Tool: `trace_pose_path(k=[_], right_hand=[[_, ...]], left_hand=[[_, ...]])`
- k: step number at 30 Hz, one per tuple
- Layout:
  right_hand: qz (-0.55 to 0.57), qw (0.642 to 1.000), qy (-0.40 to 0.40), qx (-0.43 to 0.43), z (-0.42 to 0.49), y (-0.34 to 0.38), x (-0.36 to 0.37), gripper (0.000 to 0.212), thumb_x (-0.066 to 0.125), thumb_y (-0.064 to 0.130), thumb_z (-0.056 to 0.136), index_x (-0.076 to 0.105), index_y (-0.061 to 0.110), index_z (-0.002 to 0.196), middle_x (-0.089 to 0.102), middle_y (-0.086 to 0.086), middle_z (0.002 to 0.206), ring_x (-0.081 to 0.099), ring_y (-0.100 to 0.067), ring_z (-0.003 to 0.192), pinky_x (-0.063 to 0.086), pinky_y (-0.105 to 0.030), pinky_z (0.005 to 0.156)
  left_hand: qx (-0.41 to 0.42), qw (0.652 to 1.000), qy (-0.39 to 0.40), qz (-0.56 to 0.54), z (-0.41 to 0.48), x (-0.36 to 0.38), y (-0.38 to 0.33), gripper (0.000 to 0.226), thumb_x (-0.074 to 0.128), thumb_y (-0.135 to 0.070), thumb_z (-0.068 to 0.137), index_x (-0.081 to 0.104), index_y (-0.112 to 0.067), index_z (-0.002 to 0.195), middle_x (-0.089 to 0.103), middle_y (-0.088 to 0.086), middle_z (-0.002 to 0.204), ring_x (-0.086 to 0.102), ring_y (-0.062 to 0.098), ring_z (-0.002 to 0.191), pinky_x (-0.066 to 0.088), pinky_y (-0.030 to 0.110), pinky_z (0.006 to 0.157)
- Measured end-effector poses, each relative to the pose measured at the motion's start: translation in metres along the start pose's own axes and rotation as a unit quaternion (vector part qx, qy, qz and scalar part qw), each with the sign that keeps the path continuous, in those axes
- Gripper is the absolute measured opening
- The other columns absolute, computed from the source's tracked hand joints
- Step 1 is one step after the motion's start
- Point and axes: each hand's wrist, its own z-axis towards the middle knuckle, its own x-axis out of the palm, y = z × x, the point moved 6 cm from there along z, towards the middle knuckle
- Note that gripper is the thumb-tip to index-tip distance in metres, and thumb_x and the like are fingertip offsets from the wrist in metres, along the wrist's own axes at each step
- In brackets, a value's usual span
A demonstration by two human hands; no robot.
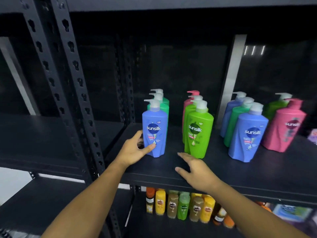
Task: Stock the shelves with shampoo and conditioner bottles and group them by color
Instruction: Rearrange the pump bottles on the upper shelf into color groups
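Observation:
On the black shelf [171, 170] stand rows of pump bottles. At the left, a blue bottle [155, 129] stands in front of two dark green bottles [164, 107]. My left hand [135, 149] wraps around the blue bottle's lower part, thumb on its front. In the middle, two light green bottles [199, 133] stand in front of a pink one [187, 103]. My right hand [195, 169] hovers with fingers apart just in front of the light green bottle, holding nothing. At the right stand a blue bottle [247, 134], a green one [237, 121], another blue [229, 112], a pink bottle [284, 127] and a light green one [274, 107].
Black slotted uprights [72, 83] rise at the left, with a neighbouring dark shelf bay [42, 134] beyond them. The shelf below holds several small yellow, brown, orange and green bottles [183, 206]. A grey post [229, 74] stands behind the right-hand bottles.

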Motion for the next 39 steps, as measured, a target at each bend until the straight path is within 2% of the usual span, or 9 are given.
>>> trace_pose_path(k=[7, 13, 15, 21, 27, 29, 32, 35, 39], right_hand=[[0.056, 0.997, -0.026, 0.050, -0.033, -0.015, -0.026, 0.064, 0.066, 0.040, 0.096, 0.041, 0.024, 0.153, 0.044, 0.008, 0.155, 0.040, -0.007, 0.142, 0.033, -0.022, 0.115], [0.167, 0.982, -0.045, 0.076, -0.037, -0.016, -0.028, 0.098, 0.076, 0.043, 0.087, 0.012, 0.032, 0.161, 0.041, 0.014, 0.155, 0.036, -0.002, 0.143, 0.031, -0.030, 0.120], [0.200, 0.977, -0.055, 0.058, -0.042, -0.010, -0.030, 0.102, 0.081, 0.037, 0.084, 0.013, 0.038, 0.160, 0.044, 0.019, 0.151, 0.041, 0.002, 0.140, 0.036, -0.027, 0.116], [0.273, 0.949, -0.150, 0.058, -0.075, -0.021, -0.056, 0.090, 0.087, 0.021, 0.079, 0.030, 0.036, 0.148, 0.060, 0.021, 0.131, 0.062, 0.002, 0.117, 0.055, -0.023, 0.093], [0.244, 0.944, -0.193, 0.105, -0.117, -0.059, -0.090, 0.078, 0.083, 0.020, 0.083, 0.035, 0.038, 0.141, 0.062, 0.021, 0.126, 0.062, 0.008, 0.110, 0.051, -0.008, 0.082], [0.236, 0.940, -0.208, 0.129, -0.127, -0.072, -0.101, 0.078, 0.083, 0.018, 0.083, 0.034, 0.036, 0.141, 0.062, 0.020, 0.125, 0.061, 0.010, 0.108, 0.050, -0.007, 0.080], [0.223, 0.932, -0.235, 0.164, -0.141, -0.092, -0.117, 0.076, 0.082, 0.017, 0.083, 0.034, 0.035, 0.140, 0.061, 0.022, 0.120, 0.060, 0.013, 0.103, 0.050, -0.009, 0.077], [0.206, 0.923, -0.258, 0.198, -0.150, -0.115, -0.133, 0.076, 0.081, 0.016, 0.084, 0.035, 0.031, 0.142, 0.063, 0.014, 0.119, 0.062, 0.001, 0.104, 0.049, -0.021, 0.087], [0.185, 0.910, -0.280, 0.243, -0.159, -0.145, -0.156, 0.072, 0.079, 0.015, 0.086, 0.035, 0.023, 0.142, 0.060, 0.003, 0.123, 0.059, -0.020, 0.114, 0.048, -0.032, 0.089]], left_hand=[[-0.018, 0.999, 0.041, -0.025, -0.009, 0.008, -0.010, 0.049, 0.082, -0.036, 0.086, 0.061, -0.039, 0.130, 0.076, -0.013, 0.115, 0.070, 0.003, 0.109, 0.052, 0.027, 0.099], [-0.021, 0.996, 0.083, -0.034, -0.029, 0.045, -0.037, 0.052, 0.082, -0.035, 0.087, 0.061, -0.038, 0.134, 0.075, -0.014, 0.117, 0.070, -0.001, 0.105, 0.054, 0.024, 0.098], [-0.008, 0.994, 0.104, -0.041, -0.040, 0.065, -0.049, 0.049, 0.080, -0.034, 0.090, 0.061, -0.039, 0.135, 0.074, -0.016, 0.119, 0.069, -0.002, 0.107, 0.052, 0.021, 0.098], [0.047, 0.982, 0.179, -0.047, -0.063, 0.133, -0.079, 0.047, 0.065, -0.031, 0.102, 0.054, -0.028, 0.148, 0.067, -0.018, 0.134, 0.062, -0.003, 0.124, 0.048, 0.018, 0.105], [0.092, 0.972, 0.212, 0.032, -0.057, 0.190, -0.103, 0.051, 0.054, -0.062, 0.098, 0.053, -0.044, 0.145, 0.065, -0.025, 0.134, 0.059, -0.005, 0.124, 0.050, 0.033, 0.109], [0.108, 0.968, 0.215, 0.070, -0.055, 0.207, -0.112, 0.050, 0.050, -0.063, 0.099, 0.049, -0.048, 0.146, 0.063, -0.025, 0.136, 0.059, -0.005, 0.123, 0.050, 0.032, 0.107], [0.142, 0.956, 0.217, 0.139, -0.052, 0.232, -0.125, 0.047, 0.049, -0.055, 0.102, 0.056, -0.037, 0.144, 0.063, -0.016, 0.141, 0.059, 0.006, 0.126, 0.049, 0.033, 0.106], [0.157, 0.924, 0.236, 0.255, -0.045, 0.255, -0.131, 0.059, 0.046, -0.053, 0.105, 0.044, -0.023, 0.155, 0.042, 0.000, 0.161, 0.040, 0.019, 0.148, 0.031, 0.036, 0.122], [0.132, 0.900, 0.266, 0.319, -0.040, 0.275, -0.129, 0.063, 0.037, -0.052, 0.108, 0.031, -0.020, 0.161, 0.022, 0.003, 0.170, 0.017, 0.019, 0.157, 0.009, 0.038, 0.129]])
